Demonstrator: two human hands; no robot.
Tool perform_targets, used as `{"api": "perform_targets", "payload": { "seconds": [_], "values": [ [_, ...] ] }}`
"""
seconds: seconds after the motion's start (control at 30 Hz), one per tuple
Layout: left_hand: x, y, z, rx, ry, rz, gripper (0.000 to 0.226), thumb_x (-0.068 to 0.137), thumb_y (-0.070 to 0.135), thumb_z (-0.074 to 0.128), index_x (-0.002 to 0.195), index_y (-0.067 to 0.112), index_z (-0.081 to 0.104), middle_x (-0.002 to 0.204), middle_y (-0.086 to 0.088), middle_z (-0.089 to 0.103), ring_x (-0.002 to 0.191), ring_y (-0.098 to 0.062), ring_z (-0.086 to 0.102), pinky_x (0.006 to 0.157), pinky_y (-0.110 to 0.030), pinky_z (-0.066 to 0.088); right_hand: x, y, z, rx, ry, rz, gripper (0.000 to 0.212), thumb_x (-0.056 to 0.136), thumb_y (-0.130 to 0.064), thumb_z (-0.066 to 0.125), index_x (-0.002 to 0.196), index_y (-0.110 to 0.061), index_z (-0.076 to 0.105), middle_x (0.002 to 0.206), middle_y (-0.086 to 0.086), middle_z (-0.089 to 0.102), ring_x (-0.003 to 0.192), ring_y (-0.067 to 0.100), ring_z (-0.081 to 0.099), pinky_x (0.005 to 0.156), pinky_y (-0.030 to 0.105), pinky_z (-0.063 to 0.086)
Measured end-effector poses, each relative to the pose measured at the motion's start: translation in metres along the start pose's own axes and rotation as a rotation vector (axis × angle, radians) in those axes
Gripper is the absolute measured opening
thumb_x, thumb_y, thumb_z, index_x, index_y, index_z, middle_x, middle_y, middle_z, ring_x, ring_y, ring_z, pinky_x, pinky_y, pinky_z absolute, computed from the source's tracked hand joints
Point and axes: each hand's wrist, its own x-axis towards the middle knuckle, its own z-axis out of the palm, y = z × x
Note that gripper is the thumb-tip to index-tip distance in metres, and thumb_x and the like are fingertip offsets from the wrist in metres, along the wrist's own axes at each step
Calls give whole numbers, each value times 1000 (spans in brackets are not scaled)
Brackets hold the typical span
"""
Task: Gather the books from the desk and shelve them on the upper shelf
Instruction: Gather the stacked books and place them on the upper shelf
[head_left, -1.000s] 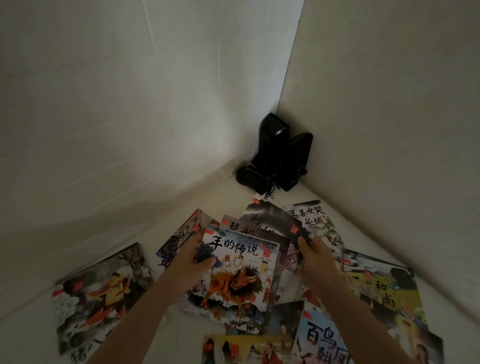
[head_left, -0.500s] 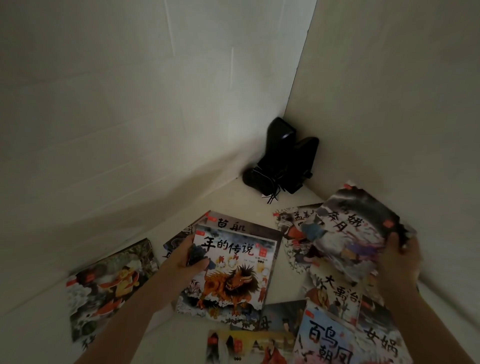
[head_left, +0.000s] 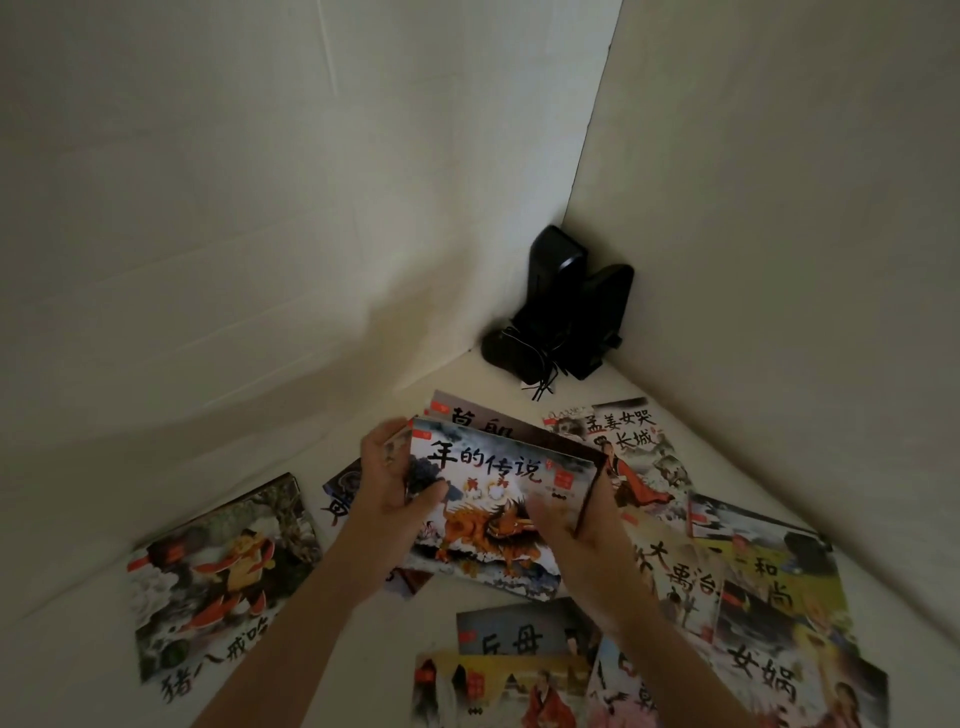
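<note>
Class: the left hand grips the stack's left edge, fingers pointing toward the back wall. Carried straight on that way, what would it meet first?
Probably the white back wall; past the left hand only bare desk shows, though depth is unclear.

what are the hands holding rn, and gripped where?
Both hold a thin stack of picture books topped by the orange-beast cover book: left hand grips its left edge, right hand its right edge, thumbs on the cover.

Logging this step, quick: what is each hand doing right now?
Left hand: holding the left edge of the book stack.
Right hand: holding the stack's right edge.
</note>
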Motion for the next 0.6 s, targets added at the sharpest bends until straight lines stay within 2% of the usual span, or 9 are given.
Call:
{"api": "perform_targets", "payload": {
  "seconds": [0.1,0.17,0.27,0.33,0.4,0.43,0.5,0.53,0.6],
  "values": [
    [1,7,1,99,-12,71,62,89,-4,59,133,32,34,91,3,58,90,-22,68,82,-34,54,2,0,1,-5,55,-84,37,87,-26,59,121,-12,50,98,-13,68,94,9,66,83,27,55],
    [-5,9,5,236,-28,47,46,89,23,64,128,30,41,88,11,60,94,-12,65,82,-35,50,1,1,4,-26,69,-88,48,88,-31,58,127,-6,47,96,-18,68,94,4,65,81,22,54],
    [-10,5,16,250,8,-41,104,65,73,65,144,14,31,97,19,61,100,0,59,96,-31,46,-5,1,6,31,164,-139,38,86,-47,65,110,-19,54,87,-4,66,82,10,64,73,29,53],
    [-11,13,28,163,94,-83,101,71,73,60,148,19,26,103,9,61,97,9,57,96,-22,43,-5,-4,9,146,279,-139,45,81,-59,61,102,-20,56,84,9,59,76,16,59,69,28,51],
    [-6,19,40,101,178,-137,85,79,63,55,148,22,28,96,14,57,81,20,55,91,-21,38,-5,-11,16,217,388,-98,50,86,-64,52,96,-15,57,79,11,51,71,16,51,65,26,46],
    [-3,22,46,64,211,-172,88,76,67,56,148,27,26,108,15,57,92,19,56,97,-25,36,-3,-13,19,215,421,-51,56,87,-65,47,97,-11,57,79,9,50,72,16,50,66,29,46],
    [4,22,52,53,260,-213,108,54,88,56,146,42,22,144,9,43,128,-15,50,111,-44,33,2,-11,24,205,395,56,76,81,-74,42,113,-7,54,96,3,56,92,20,56,86,40,50],
    [5,24,53,50,266,-210,113,49,92,54,146,46,19,151,8,35,131,-25,47,112,-49,32,4,-6,22,201,346,103,83,77,-80,40,121,-10,50,107,1,56,106,21,57,97,42,46],
    [4,27,49,29,207,-233,106,59,85,52,147,45,9,146,3,39,125,-19,50,111,-40,31,1,3,15,161,209,117,88,75,-82,41,129,-12,39,114,1,57,111,13,56,102,32,44]
  ]
}}
